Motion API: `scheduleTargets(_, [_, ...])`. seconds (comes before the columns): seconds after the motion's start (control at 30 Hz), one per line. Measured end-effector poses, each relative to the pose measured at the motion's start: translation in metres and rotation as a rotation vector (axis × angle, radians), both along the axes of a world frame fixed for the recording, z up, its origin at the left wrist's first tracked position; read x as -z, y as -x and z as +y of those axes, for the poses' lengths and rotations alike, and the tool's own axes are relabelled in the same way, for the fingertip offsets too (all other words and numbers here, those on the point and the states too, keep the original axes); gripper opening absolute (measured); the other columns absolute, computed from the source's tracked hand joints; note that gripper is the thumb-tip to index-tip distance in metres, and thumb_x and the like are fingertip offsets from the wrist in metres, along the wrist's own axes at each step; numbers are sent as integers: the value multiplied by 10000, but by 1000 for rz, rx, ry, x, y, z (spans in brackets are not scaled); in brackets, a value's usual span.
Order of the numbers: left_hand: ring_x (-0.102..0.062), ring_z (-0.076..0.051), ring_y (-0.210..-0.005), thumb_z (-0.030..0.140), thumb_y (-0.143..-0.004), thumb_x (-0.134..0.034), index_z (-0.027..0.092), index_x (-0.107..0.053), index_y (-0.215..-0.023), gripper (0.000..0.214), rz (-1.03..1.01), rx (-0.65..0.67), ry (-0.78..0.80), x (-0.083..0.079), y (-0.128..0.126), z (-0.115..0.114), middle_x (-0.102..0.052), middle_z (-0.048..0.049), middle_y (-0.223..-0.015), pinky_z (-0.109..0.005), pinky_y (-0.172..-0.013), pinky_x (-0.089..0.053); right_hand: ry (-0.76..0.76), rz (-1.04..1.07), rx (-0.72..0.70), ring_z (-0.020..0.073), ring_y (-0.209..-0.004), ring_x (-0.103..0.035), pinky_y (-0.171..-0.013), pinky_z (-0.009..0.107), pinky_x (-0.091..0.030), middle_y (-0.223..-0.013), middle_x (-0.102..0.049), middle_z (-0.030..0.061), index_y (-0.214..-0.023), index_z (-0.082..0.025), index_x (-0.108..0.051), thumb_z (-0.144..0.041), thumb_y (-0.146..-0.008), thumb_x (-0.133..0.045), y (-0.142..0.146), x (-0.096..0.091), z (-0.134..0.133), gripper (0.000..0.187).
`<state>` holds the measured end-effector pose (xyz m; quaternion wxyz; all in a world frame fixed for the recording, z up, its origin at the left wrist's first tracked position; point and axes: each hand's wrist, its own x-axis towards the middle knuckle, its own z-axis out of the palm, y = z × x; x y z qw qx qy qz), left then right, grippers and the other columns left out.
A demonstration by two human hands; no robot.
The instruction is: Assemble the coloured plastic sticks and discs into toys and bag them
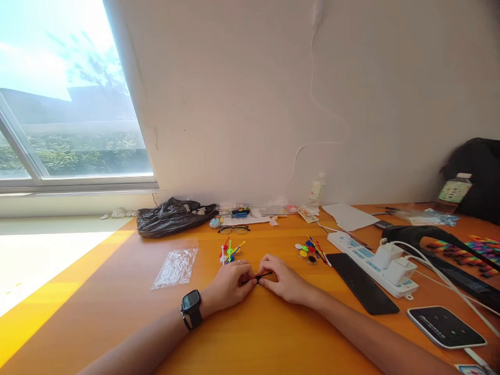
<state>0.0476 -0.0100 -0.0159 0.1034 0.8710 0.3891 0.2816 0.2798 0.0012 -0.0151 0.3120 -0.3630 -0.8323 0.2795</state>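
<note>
Close together at the middle of the table, my left hand [233, 284] and my right hand [284, 280] are both closed in a pinch. Between their fingertips is a small black arrow spinner [267, 274], its pointed end sticking out to the right; its middle is mostly hidden by the fingers. Just beyond my left hand lies a cluster of coloured arrow spinners [229, 251] in red, green, yellow, blue and white. Past my right hand sits a group of small coloured discs [303, 252], with loose coloured arrows [318, 251] beside them.
A clear plastic bag [175, 266] lies left, a black plastic bag [172, 219] behind it. Eyeglasses [233, 229] rest near the back. To the right are a black phone [361, 284], a white power strip [371, 263] with cables, and a black-topped device [446, 327].
</note>
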Motion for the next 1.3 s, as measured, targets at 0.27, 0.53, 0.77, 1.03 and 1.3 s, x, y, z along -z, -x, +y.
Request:
scheduleTargets(0.27, [-557,-172,-771,231,-975,-590,204,-597,-814,164,5,26,48,-3,1,-2,-659,-12,-795,-291,-689,-372,21,30,-1,219,-994,-629,-927,351,-502,-1035,-637,43,-943,-208,-697,-168,-904,-701,0,3,1,56])
scheduleTargets(0.53, [-556,-169,-776,226,-967,-598,211,-581,-845,124,-7,50,39,-2,3,-2,-652,-9,-827,-286,-698,-375,-29,-5,-33,220,-1033,-635,-958,351,-498,-1052,-651,37,-978,-227,-704,-172,-946,-678,-1,-6,-4,69])
scheduleTargets(0.77, [-543,-164,-763,217,-969,-603,215,-581,-877,94,-1,58,31,-1,3,-1,-644,-2,-832,-288,-688,-369,-82,-52,-24,220,-1014,-636,-933,349,-502,-1059,-666,46,-1013,-223,-712,-151,-953,-654,-2,-8,-9,111])
scheduleTargets(1.03, [-541,-164,-756,235,-972,-598,211,-569,-859,119,-14,67,56,-5,4,-3,-639,-5,-822,-283,-688,-367,-74,-50,43,220,-951,-651,-859,335,-501,-1013,-699,41,-995,-225,-703,-178,-933,-678,-1,-12,-10,82])
scheduleTargets(1.3, [-555,-163,-773,228,-970,-604,210,-584,-877,97,-27,58,56,-5,4,-3,-653,-4,-839,-280,-697,-380,-62,-73,78,223,-942,-648,-844,336,-492,-1001,-701,39,-987,-222,-703,-209,-927,-699,-2,-12,-10,62])
